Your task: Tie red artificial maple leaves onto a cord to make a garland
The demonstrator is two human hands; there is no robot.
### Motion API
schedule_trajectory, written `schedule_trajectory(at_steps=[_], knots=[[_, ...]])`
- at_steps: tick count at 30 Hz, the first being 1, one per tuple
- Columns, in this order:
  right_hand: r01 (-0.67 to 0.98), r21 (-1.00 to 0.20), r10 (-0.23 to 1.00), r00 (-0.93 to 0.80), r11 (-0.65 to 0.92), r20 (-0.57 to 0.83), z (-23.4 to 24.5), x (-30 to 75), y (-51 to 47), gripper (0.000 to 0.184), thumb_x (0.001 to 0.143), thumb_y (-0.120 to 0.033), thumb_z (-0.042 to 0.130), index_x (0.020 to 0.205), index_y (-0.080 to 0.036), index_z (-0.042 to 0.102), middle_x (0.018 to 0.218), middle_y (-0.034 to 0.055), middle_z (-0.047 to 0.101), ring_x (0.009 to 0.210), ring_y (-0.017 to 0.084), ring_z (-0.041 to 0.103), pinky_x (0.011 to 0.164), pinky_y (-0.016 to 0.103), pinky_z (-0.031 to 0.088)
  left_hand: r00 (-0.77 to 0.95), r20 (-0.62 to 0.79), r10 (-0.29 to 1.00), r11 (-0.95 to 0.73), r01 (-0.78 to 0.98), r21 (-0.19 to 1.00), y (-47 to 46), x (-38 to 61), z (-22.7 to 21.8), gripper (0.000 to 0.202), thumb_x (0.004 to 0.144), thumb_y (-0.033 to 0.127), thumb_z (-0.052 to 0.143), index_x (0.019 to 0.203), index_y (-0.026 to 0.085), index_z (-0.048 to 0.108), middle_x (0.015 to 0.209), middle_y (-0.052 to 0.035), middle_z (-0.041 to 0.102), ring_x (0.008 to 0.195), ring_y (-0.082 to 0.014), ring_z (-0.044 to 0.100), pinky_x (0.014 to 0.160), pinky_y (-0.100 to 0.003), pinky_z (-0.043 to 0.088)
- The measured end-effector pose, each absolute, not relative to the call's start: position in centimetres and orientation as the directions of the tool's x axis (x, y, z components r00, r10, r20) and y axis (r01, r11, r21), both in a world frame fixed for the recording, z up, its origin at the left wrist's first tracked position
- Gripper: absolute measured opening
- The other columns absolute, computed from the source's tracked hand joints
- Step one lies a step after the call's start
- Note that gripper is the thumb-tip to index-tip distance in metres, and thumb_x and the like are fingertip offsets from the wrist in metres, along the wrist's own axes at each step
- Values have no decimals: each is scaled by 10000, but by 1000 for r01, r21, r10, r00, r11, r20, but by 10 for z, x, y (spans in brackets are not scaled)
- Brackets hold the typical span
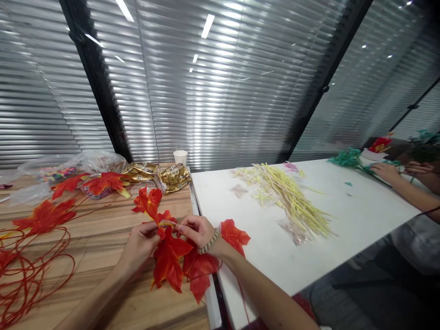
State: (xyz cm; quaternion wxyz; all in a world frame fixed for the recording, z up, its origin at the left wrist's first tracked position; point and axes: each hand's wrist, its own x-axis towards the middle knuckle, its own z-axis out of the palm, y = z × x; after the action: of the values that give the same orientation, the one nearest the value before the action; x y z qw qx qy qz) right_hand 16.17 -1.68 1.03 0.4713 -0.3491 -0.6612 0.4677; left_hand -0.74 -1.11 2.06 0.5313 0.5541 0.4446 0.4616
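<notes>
Both my hands meet over the seam of the two tables, pinching a string of red artificial maple leaves. My left hand is closed on the yellowish stem part, with one leaf rising beyond its fingers. From the other side my right hand, with a beaded bracelet at the wrist, pinches the same spot close to the left fingertips. More leaves hang below the hands, and another leaf lies right of my right wrist. A thin red cord trails under my right forearm. The exact point of grip is partly hidden.
Tangled red cord and loose maple leaves lie on the wooden table at left. Gold wrappers and a paper cup stand behind. Yellow strips cover part of the white table. Another person's hand is at far right.
</notes>
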Motion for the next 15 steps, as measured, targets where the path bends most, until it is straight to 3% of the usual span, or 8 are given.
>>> schedule_trajectory(at_steps=[9, 15], knots=[[-9, -962, 908, -326, 274, 262, 10, 163, -17, 265, 802, -407, 557, 734, -152, 576, 676, 6, 594, 637, 122, 566, 612, 241, 449, 178, 35, 983, -37, 9, 999, -13, -3, 30, 200, 446, 246, 798, 622, 177, 733, 621, -42, 701, 580, -186, 593, 538, -233, 463], [-1, -968, 914, -329, 250, 237, 15, 162, -19, 238, 807, -368, 547, 708, -152, 563, 645, -2, 577, 611, 120, 558, 592, 238, 441, 202, 12, 979, -12, 1, 1000, -16, -1, 30, 182, 466, 253, 785, 608, 159, 721, 620, -53, 698, 581, -193, 602, 546, -246, 463]])
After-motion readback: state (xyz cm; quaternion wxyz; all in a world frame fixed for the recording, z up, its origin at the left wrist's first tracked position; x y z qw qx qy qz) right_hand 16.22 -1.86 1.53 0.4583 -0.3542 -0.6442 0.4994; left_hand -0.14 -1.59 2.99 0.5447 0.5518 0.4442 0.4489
